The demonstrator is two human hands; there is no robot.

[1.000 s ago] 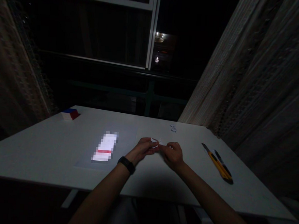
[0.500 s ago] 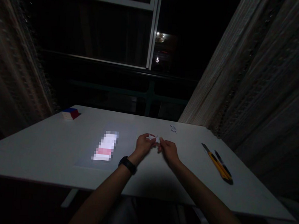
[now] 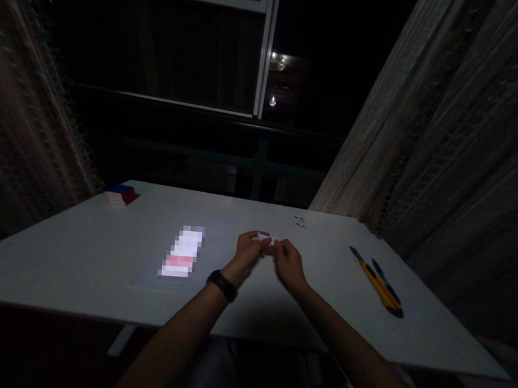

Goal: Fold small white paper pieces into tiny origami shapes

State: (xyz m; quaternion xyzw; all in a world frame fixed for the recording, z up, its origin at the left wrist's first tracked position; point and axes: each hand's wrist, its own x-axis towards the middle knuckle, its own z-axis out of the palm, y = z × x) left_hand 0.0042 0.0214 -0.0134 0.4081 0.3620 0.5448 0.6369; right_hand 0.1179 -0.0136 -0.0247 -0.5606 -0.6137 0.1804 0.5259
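Both hands meet over the middle of a white table (image 3: 81, 258) in a dim room. My left hand (image 3: 246, 253), with a dark band on its wrist, pinches one side of a small white piece of paper (image 3: 268, 239). My right hand (image 3: 286, 263) pinches the other side of the same piece. The fingers of both are pressed together on it, just above the tabletop. The paper is small and mostly hidden by the fingertips.
A lit phone screen (image 3: 183, 252) lies left of the hands. A yellow utility knife (image 3: 376, 284) and a dark pen (image 3: 385, 287) lie at the right. A coloured cube (image 3: 121, 194) sits at the far left corner. Small paper scraps (image 3: 300, 221) lie behind the hands. Curtains hang on both sides.
Both hands have slid a little away from me and to the left, still pinching the small paper. The other things on the table have not moved.
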